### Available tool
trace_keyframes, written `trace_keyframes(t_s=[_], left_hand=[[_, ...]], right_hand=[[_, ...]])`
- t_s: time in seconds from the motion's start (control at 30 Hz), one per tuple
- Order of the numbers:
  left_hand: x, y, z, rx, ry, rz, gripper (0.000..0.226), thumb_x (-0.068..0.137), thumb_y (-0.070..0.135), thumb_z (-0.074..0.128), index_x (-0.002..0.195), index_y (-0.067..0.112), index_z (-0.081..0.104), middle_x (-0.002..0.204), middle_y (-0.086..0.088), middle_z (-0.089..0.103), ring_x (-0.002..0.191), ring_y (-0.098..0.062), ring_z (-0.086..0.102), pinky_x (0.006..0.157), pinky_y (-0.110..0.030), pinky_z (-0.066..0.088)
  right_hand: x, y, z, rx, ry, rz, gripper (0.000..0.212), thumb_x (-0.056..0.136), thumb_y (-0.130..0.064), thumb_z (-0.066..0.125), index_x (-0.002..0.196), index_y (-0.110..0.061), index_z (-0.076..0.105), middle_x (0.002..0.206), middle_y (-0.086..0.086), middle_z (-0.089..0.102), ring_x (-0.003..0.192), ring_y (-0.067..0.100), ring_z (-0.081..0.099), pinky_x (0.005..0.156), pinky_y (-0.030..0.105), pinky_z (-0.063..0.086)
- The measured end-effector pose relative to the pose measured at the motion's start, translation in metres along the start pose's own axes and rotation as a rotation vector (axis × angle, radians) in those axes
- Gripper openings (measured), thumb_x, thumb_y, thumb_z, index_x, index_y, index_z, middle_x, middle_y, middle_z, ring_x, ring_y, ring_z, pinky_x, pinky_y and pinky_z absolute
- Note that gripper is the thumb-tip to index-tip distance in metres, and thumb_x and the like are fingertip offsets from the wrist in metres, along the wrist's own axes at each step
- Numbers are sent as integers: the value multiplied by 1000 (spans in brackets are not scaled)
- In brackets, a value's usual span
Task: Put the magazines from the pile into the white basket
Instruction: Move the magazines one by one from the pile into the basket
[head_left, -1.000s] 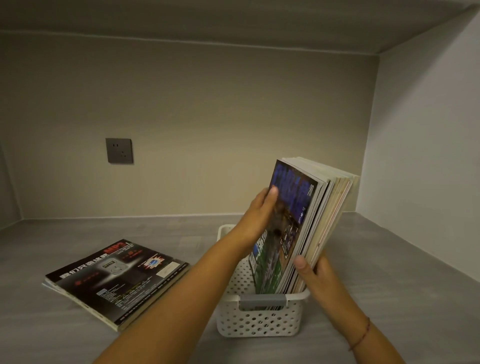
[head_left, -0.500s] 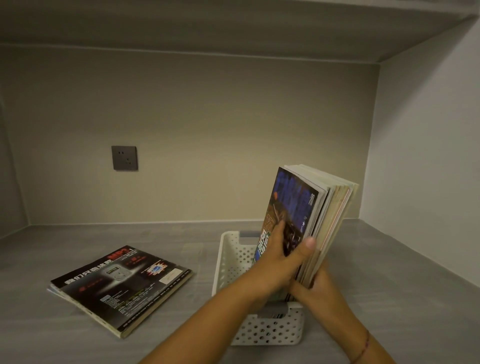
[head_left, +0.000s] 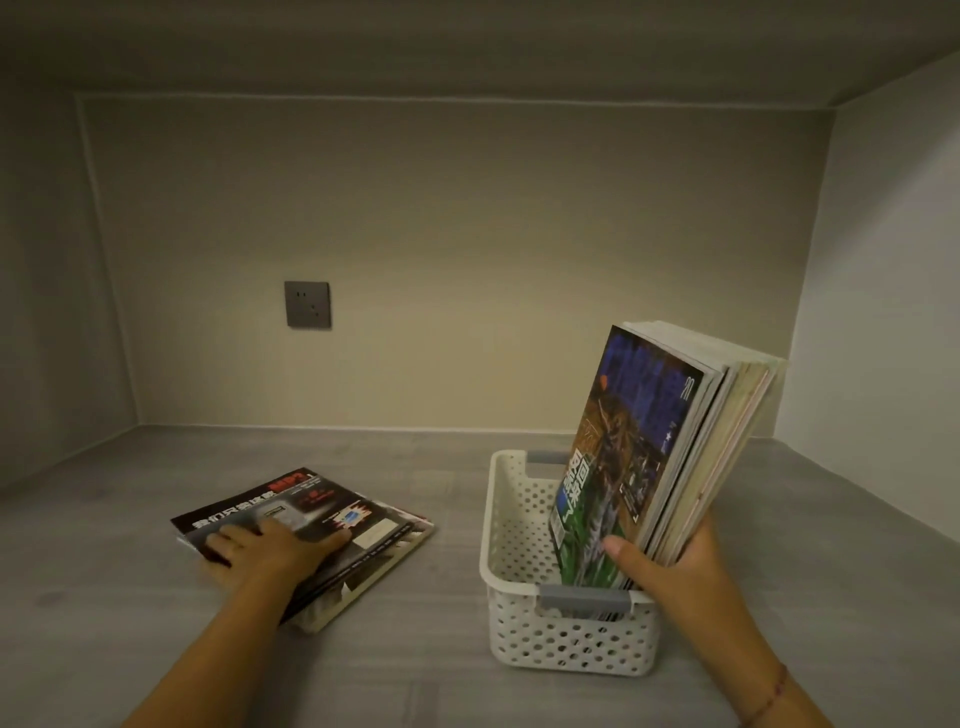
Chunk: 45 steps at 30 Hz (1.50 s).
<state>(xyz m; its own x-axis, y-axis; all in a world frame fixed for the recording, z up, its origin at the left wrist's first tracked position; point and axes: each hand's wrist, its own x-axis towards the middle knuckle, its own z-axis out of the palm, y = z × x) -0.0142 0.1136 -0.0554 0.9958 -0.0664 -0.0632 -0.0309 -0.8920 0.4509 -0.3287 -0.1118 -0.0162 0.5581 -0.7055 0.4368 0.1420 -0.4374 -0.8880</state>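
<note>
A white perforated basket (head_left: 519, 525) with grey handles stands on the grey shelf right of centre. Several magazines (head_left: 639, 441) stand upright in it, leaning right, a blue and green cover facing left. My right hand (head_left: 670, 566) grips their lower edge, thumb on the front cover. To the left lies a small pile of magazines (head_left: 363, 540) with a black cover on top. My left hand (head_left: 265, 553) rests flat on that top cover, fingers spread toward the left edge.
A grey wall socket (head_left: 307, 304) sits on the back wall. The shelf is an alcove closed by a wall on the left, a white wall (head_left: 883, 338) on the right and a ceiling above.
My left hand left the upright magazines and moved left onto the pile. My right hand still holds the standing magazines. The view has tilted down.
</note>
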Motion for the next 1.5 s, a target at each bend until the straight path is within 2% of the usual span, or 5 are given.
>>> trace_keyframes(t_s=[0.33,0.63,0.83,1.03,1.5], left_hand=[[21,-37,-9,-358,102,-256,126,63,55,79,150,0,6,155,-29,3,144,-42,3,118,-53,4],[36,-42,-29,-442,88,-426,127,58,41,87,149,1,8,152,-31,14,141,-45,13,116,-55,11],[27,-34,-13,-362,64,-297,137,58,56,82,150,5,-6,155,-29,-1,144,-42,-3,117,-54,-4],[24,-22,-13,-285,-27,-63,130,58,51,84,150,3,6,152,-26,22,138,-44,24,113,-56,23],[33,-23,-34,-783,-132,-163,24,80,7,71,96,-4,57,89,-26,65,70,-35,62,69,-44,53]], right_hand=[[-2,-4,-1,0,-29,-19,99,45,-54,72,131,-34,28,103,-25,55,88,-11,53,71,12,41],[-2,-5,-1,19,-29,3,90,45,-52,72,123,-41,29,101,-27,55,79,-24,54,61,2,39],[-1,0,1,-2,-17,7,96,46,-50,72,130,-31,30,100,-24,55,78,-14,58,52,0,41],[-2,0,1,-11,-19,5,99,47,-51,70,134,-28,30,101,-26,54,85,-13,52,57,1,38],[-1,-1,0,-9,-40,4,103,46,-54,71,136,-27,28,102,-25,54,86,-11,53,65,7,39]])
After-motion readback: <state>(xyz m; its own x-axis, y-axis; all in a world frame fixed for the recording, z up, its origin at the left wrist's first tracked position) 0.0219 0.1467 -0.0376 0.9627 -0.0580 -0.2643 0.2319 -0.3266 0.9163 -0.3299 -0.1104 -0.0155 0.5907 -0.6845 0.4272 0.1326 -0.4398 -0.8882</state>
